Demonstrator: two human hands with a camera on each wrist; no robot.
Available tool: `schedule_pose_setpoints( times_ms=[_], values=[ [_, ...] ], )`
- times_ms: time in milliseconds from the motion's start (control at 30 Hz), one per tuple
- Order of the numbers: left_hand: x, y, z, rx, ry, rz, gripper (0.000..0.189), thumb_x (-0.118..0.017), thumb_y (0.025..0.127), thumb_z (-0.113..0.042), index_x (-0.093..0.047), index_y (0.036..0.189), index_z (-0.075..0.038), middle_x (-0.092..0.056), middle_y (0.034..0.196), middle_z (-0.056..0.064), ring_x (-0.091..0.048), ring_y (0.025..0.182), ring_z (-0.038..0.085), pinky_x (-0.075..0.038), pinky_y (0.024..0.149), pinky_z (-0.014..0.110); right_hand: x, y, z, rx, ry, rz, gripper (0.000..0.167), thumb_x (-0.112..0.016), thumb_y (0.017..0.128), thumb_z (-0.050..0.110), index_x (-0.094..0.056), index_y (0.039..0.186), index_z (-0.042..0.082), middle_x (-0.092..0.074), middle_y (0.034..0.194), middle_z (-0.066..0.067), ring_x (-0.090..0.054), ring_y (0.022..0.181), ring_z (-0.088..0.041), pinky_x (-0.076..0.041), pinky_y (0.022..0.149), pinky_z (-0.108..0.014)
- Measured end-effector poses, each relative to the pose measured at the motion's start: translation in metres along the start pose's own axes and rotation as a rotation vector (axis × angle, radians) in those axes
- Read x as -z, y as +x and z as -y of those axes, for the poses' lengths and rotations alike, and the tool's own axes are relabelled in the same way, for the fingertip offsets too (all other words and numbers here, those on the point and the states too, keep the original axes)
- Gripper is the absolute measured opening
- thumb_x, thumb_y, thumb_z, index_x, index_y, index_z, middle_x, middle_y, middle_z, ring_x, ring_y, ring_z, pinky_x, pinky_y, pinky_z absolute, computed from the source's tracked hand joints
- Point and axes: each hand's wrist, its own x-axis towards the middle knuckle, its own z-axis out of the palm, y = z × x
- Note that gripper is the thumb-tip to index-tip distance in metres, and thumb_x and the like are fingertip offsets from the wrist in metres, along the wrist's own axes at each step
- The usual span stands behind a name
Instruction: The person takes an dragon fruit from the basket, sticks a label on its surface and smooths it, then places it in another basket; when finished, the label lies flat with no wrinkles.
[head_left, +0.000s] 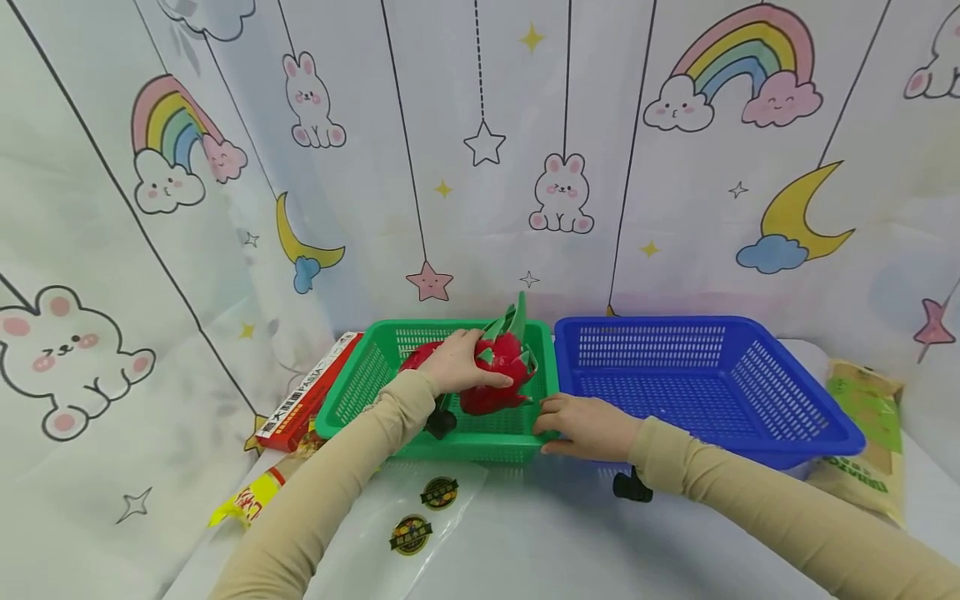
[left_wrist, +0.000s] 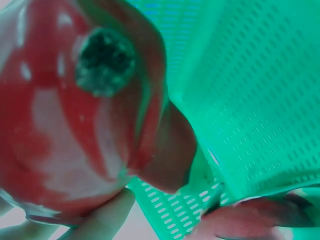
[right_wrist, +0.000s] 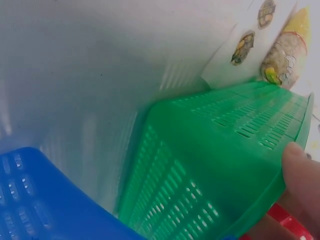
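Note:
My left hand (head_left: pixel 459 365) grips a red dragon fruit (head_left: pixel 501 375) with green-tipped scales, over the right part of a green basket (head_left: pixel 360 367). In the left wrist view the dragon fruit (left_wrist: pixel 55 130) fills the left side, its dark stem end (left_wrist: pixel 106 61) toward the camera. A second red dragon fruit (head_left: pixel 417 357) lies in the basket, partly behind my left hand; part of a red fruit (left_wrist: pixel 255 219) also shows at lower right there. My right hand (head_left: pixel 588 425) pinches the green basket's front right rim, thumb (right_wrist: pixel 299 167) outside the wall.
A blue basket (head_left: pixel 757 400) stands right beside the green one. Left of them lie a red pasta box (head_left: pixel 307 396) and a yellow-ended food bag (head_left: pixel 258 496). A clear plastic bag with round labels (head_left: pixel 411 533) lies in front. At far right is a brown-green package (head_left: pixel 862 450).

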Motion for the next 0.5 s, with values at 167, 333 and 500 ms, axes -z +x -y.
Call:
schedule_pose_setpoints(
  times_ms=[167, 333, 500],
  values=[
    [0.004, -0.010, -0.002, 0.008, -0.052, -0.033, 0.086, -0.072, 0.071, -0.050, -0.037, 0.138, -0.009, -0.044, 0.133, 0.009, -0.044, 0.118, 0.024, -0.050, 0.087, 0.041, -0.003, -0.001, 0.003, 0.006, -0.011, -0.034, 0.023, -0.067, 0.084, 0.026, -0.068, 0.102, 0.012, -0.061, 0.102, -0.003, -0.057, 0.093, -0.015, -0.053, 0.073, -0.023],
    [0.010, -0.020, -0.003, 0.015, -0.092, -0.066, 0.084, -0.071, 0.071, -0.051, -0.038, 0.136, -0.009, -0.046, 0.129, 0.007, -0.045, 0.115, 0.023, -0.051, 0.086, 0.041, -0.004, -0.004, 0.005, -0.019, -0.009, -0.071, 0.023, -0.067, 0.084, 0.027, -0.067, 0.103, 0.013, -0.058, 0.111, -0.008, -0.061, 0.090, -0.016, -0.054, 0.071, -0.024],
    [0.012, -0.034, -0.007, 0.011, -0.108, -0.097, 0.084, -0.072, 0.071, -0.050, -0.038, 0.137, -0.010, -0.046, 0.130, 0.006, -0.044, 0.117, 0.022, -0.050, 0.087, 0.041, -0.001, -0.008, 0.005, -0.094, 0.014, -0.094, 0.035, -0.066, 0.084, 0.033, -0.061, 0.111, 0.011, -0.056, 0.116, -0.007, -0.060, 0.095, -0.017, -0.054, 0.073, -0.025]
  ],
)
